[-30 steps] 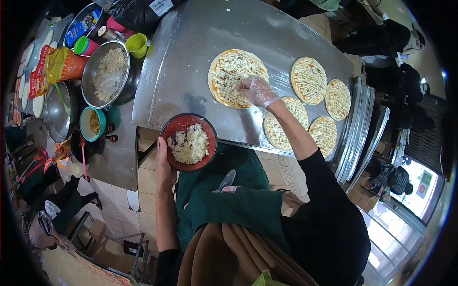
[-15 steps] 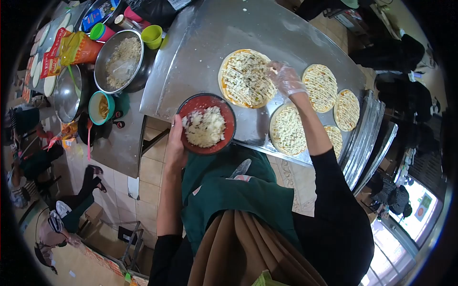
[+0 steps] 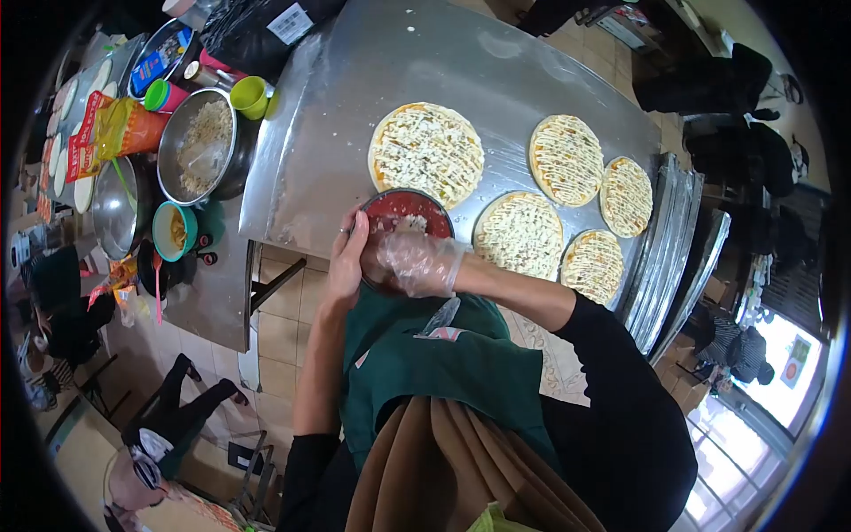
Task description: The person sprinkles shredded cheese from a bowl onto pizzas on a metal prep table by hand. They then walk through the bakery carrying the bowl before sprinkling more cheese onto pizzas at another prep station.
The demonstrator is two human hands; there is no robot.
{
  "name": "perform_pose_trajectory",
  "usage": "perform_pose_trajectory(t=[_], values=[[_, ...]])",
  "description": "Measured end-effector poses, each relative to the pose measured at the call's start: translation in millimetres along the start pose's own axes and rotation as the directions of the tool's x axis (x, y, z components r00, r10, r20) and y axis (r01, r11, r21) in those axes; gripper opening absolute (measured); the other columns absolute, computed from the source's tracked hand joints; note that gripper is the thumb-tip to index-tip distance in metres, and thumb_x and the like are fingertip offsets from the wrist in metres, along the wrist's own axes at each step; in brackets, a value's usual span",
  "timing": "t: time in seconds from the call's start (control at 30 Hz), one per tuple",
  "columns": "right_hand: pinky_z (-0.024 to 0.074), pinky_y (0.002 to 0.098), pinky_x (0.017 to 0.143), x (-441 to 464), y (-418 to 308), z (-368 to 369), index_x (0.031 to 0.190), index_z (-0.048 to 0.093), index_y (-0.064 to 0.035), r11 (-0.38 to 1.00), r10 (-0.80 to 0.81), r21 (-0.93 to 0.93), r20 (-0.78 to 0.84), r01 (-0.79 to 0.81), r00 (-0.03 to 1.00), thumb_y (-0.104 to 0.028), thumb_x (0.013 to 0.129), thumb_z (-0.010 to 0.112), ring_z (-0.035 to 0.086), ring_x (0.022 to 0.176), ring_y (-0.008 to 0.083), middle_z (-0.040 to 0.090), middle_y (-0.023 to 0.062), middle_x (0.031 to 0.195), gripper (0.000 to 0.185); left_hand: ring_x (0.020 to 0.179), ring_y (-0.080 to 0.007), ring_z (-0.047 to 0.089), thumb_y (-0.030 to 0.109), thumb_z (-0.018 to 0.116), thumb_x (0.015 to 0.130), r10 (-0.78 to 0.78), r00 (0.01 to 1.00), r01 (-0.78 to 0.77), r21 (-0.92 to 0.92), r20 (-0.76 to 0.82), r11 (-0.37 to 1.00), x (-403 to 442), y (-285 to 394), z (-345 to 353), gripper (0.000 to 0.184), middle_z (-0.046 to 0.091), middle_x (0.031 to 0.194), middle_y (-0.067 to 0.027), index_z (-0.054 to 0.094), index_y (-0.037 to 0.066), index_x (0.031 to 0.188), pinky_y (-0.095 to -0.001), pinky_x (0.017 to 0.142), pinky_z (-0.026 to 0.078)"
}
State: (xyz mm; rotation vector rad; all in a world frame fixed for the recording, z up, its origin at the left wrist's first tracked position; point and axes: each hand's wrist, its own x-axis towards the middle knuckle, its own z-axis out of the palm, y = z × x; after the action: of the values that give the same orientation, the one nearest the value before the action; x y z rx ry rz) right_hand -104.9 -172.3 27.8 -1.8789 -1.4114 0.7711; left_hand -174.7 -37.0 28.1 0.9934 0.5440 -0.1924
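My left hand (image 3: 348, 257) grips the rim of a dark red bowl (image 3: 412, 204) from its left side. Inside the bowl is my right hand (image 3: 412, 259), in a clear plastic glove, over white crumbled topping (image 3: 409, 223); its fingertips are hidden, so what they hold cannot be seen. Just beyond the bowl lies a large round pizza (image 3: 425, 151) with white crumbles on top. To its right are several smaller pizzas, among them one with crumbles (image 3: 519, 235) and one striped with pale sauce (image 3: 567, 160). All rest on the metal table (image 3: 337, 168).
At the left stand a steel bowl of crumbled food (image 3: 204, 142), a green cup (image 3: 249, 97), a teal bowl (image 3: 175, 230) and an orange bag (image 3: 133, 127). Stacked metal trays (image 3: 660, 257) border the table's right end. A person (image 3: 177, 417) is at the lower left; others are at the right.
My right hand has moved from beside the large pizza back left and down into the red bowl. More white crumbles show across the large pizza. The camera view has shifted slightly.
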Motion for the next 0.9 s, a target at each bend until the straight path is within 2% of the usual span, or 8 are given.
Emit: perform_pose_trajectory(t=[0.2,0.23,0.33,0.5,0.6,0.7,0.8,0.9], values=[[0.0512,0.0441,0.070,-10,4,-18,0.090,0.067,-0.0037,0.995,0.096,0.014,-0.156,-0.095,0.983,-0.005,0.067,0.063,0.063,0.079,0.0371,0.065,0.0194,0.082,0.023,0.114,-0.0171,0.050,0.035,0.040,0.100,-0.047,0.999,0.047,-0.056,-0.005,0.997,1,-16,-2,0.043,0.053,0.126,-0.0086,0.043,0.006,0.132,-0.0328,0.099,0.039],[0.0515,0.0429,0.073,-3,-5,-24,0.092,0.067,-0.0043,0.971,0.236,-0.068,0.078,-0.231,0.969,-0.003,0.069,0.061,0.063,0.081,0.0356,0.065,0.0197,0.086,0.024,0.115,-0.0173,0.050,0.035,0.040,0.100,0.015,0.999,-0.012,0.077,-0.041,0.997,6,-20,-3,0.043,0.053,0.125,-0.0080,0.043,0.006,0.132,-0.0329,0.100,0.039],[0.0515,0.0418,0.074,-12,16,13,0.093,0.068,-0.0060,0.998,0.060,0.017,-0.107,-0.059,0.992,-0.004,0.070,0.060,0.064,0.083,0.0336,0.066,0.0193,0.086,0.025,0.114,-0.0170,0.051,0.035,0.039,0.101,-0.045,0.999,0.045,0.036,0.019,0.998,7,-13,7,0.043,0.054,0.124,-0.0075,0.043,0.005,0.132,-0.0332,0.099,0.040],[0.0528,0.0333,0.071,-17,30,-39,0.101,0.066,-0.0021,0.849,0.273,0.461,0.032,-0.256,0.962,-0.015,0.081,0.067,0.065,0.074,0.0187,0.069,0.0108,0.091,0.023,0.112,-0.0160,0.053,0.038,0.040,0.100,-0.048,0.998,0.051,-0.093,0.035,0.994,14,-18,6,0.045,0.055,0.122,-0.0075,0.044,0.004,0.129,-0.0326,0.097,0.041],[0.0550,0.0322,0.070,-23,27,-73,0.102,0.067,-0.0064,0.518,0.352,0.790,0.152,-0.328,0.924,-0.012,0.087,0.062,0.065,0.082,0.0151,0.068,0.0077,0.093,0.018,0.112,-0.0156,0.053,0.039,0.040,0.100,-0.062,0.998,0.064,-0.113,0.025,0.991,17,-19,3,0.045,0.055,0.122,-0.0075,0.045,0.004,0.128,-0.0325,0.097,0.042],[0.0544,0.0338,0.077,-30,39,-103,0.105,0.067,-0.0079,0.491,0.469,0.806,0.075,-0.330,0.880,-0.012,0.087,0.063,0.065,0.082,0.0165,0.067,0.0024,0.097,0.019,0.112,-0.0153,0.053,0.039,0.039,0.100,-0.078,0.997,0.077,-0.122,-0.008,0.990,15,-22,-8,0.044,0.055,0.121,-0.0073,0.046,0.005,0.127,-0.0328,0.097,0.042],[0.0533,0.0254,0.073,-42,102,-94,0.106,0.065,-0.0053,0.751,0.327,0.648,-0.200,-0.126,0.924,-0.017,0.089,0.062,0.063,0.083,0.0138,0.066,0.0061,0.103,0.020,0.110,-0.0154,0.054,0.040,0.039,0.100,-0.084,0.995,0.075,-0.129,-0.061,0.989,7,-33,-30,0.044,0.056,0.120,-0.0070,0.047,0.005,0.126,-0.0331,0.096,0.043],[0.0525,0.0269,0.073,-38,150,-76,0.106,0.065,-0.0044,0.751,0.615,0.381,-0.104,-0.540,0.782,-0.012,0.088,0.062,0.063,0.082,0.0131,0.066,0.0061,0.101,0.020,0.109,-0.0173,0.056,0.043,0.039,0.099,-0.080,0.992,0.065,-0.145,-0.093,0.987,-6,-35,-43,0.048,0.056,0.121,-0.0084,0.047,0.006,0.127,-0.0341,0.095,0.044]])
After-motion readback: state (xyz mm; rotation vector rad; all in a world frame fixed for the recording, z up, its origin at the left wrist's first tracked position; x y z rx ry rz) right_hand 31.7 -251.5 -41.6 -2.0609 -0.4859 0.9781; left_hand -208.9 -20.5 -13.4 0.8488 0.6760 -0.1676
